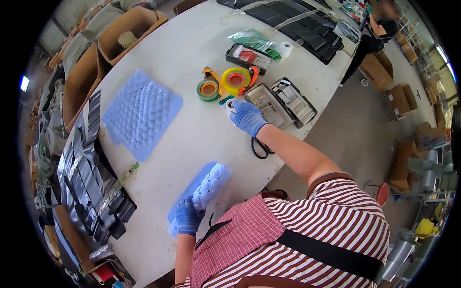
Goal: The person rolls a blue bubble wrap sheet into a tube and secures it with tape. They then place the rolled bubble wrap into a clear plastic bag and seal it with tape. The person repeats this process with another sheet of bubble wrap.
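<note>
My left hand (187, 217), in a blue glove, grips the lower end of a partly rolled light-blue bubbled mat (211, 185) near the table's front edge. My right hand (247, 118), gloved the same way, reaches across the table with its fingers closed on a small white roll (230, 104). Just beyond it are a tape dispenser with green tape (208, 91) and one with yellow tape (236, 80). Black-handled scissors (260, 149) lie partly under my right forearm. Another light-blue bubbled mat (141, 115) is spread flat at the left.
Open black boxes (293, 103) of small items sit right of my right hand; another box (248, 57) is farther back. Black plastic sheets (297, 29) cover the far end. Silver-black packaging (89, 177) lines the left edge, beside cardboard boxes (127, 36). A person (379, 29) stands at far right.
</note>
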The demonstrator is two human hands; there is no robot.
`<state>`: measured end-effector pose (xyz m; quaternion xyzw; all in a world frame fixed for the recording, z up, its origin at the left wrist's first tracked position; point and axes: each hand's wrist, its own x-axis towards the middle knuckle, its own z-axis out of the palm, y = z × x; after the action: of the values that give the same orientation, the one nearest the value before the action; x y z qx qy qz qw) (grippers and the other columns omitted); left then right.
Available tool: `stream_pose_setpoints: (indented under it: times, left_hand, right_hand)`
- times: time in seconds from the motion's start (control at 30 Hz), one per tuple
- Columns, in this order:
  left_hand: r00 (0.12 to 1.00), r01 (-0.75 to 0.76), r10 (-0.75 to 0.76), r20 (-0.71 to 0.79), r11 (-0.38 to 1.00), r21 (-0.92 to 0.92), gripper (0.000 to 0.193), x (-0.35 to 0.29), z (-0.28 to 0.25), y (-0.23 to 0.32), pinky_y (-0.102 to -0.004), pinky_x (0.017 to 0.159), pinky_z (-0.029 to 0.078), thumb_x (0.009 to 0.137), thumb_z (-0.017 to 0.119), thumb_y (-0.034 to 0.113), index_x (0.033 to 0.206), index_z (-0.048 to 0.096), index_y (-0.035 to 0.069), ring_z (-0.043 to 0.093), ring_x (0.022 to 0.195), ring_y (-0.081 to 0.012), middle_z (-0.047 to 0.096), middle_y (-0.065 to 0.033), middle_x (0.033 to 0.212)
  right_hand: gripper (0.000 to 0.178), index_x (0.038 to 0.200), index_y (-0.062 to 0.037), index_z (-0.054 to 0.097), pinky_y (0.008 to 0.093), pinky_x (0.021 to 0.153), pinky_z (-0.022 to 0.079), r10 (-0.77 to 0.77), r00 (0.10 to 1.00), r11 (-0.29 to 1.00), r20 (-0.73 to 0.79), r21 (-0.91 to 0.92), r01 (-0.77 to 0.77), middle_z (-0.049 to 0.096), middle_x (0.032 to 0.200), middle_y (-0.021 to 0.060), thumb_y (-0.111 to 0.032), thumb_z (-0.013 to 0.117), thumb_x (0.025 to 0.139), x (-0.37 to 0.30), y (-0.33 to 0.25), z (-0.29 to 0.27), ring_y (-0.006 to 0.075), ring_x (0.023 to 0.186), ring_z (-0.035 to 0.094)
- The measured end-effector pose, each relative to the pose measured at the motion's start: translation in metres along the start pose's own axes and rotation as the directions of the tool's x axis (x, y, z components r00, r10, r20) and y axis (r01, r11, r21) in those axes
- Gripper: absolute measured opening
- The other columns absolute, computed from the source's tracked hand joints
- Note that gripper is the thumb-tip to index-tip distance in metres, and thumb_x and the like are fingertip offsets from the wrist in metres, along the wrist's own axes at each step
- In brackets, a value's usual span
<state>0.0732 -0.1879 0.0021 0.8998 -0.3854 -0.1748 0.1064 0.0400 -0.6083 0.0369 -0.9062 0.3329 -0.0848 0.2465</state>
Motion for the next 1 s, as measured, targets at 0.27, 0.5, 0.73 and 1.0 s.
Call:
stream_pose_setpoints:
  times: [0.27, 0.5, 0.73, 1.0]
  left_hand:
    - [0.999, 0.005, -0.003, -0.032, 0.998, 0.069, 0.071, -0.004, -0.001, 0.009, -0.0488, 0.089, 0.046, 0.064, 0.083, 0.029, 0.122, 0.049, 0.008, 0.056, 0.100, -0.0392, 0.060, -0.0182, 0.107]
    - [1.000, -0.016, 0.017, -0.007, 0.998, 0.064, 0.072, 0.004, -0.005, 0.018, -0.0486, 0.089, 0.046, 0.062, 0.083, 0.027, 0.122, 0.047, 0.010, 0.056, 0.101, -0.0390, 0.059, -0.0176, 0.109]
    - [0.998, -0.016, 0.024, -0.054, 0.990, 0.138, 0.074, 0.002, 0.002, 0.013, -0.0498, 0.082, 0.048, 0.057, 0.084, 0.032, 0.117, 0.046, 0.012, 0.057, 0.096, -0.0390, 0.058, -0.0166, 0.105]
    - [0.998, -0.057, 0.059, -0.016, 0.995, 0.076, 0.073, 0.016, 0.002, 0.004, -0.0496, 0.083, 0.048, 0.056, 0.085, 0.031, 0.116, 0.048, 0.011, 0.057, 0.095, -0.0380, 0.058, -0.0160, 0.103]
  right_hand:
    - [0.038, 0.112, 0.0001, 0.056, 0.0467, 0.087, 0.050, 0.021, 0.929, 0.977, -0.370, 0.207, 0.060, 0.064, 0.104, 0.0248, -0.030, 0.058, 0.089, 0.060, 0.067, -0.015, 0.0411, 0.097, 0.062]
    - [0.049, 0.121, -0.0002, 0.057, 0.0451, 0.092, 0.049, 0.353, 0.802, 0.936, -0.483, 0.181, -0.303, 0.062, 0.117, 0.0279, -0.031, 0.057, 0.083, 0.130, 0.256, -0.132, 0.0417, 0.105, 0.062]
    - [0.064, 0.133, -0.0024, 0.053, 0.0392, 0.104, 0.042, 0.590, 0.741, 0.807, -0.320, 0.206, -0.554, 0.057, 0.130, 0.0258, -0.040, 0.059, 0.082, 0.199, 0.334, -0.132, 0.0374, 0.122, 0.055]
    - [0.060, 0.121, 0.0015, 0.060, 0.0405, 0.094, 0.051, 0.660, 0.663, 0.748, -0.353, 0.235, -0.620, 0.062, 0.122, 0.0248, -0.045, 0.062, 0.083, 0.278, 0.374, -0.124, 0.0350, 0.111, 0.063]
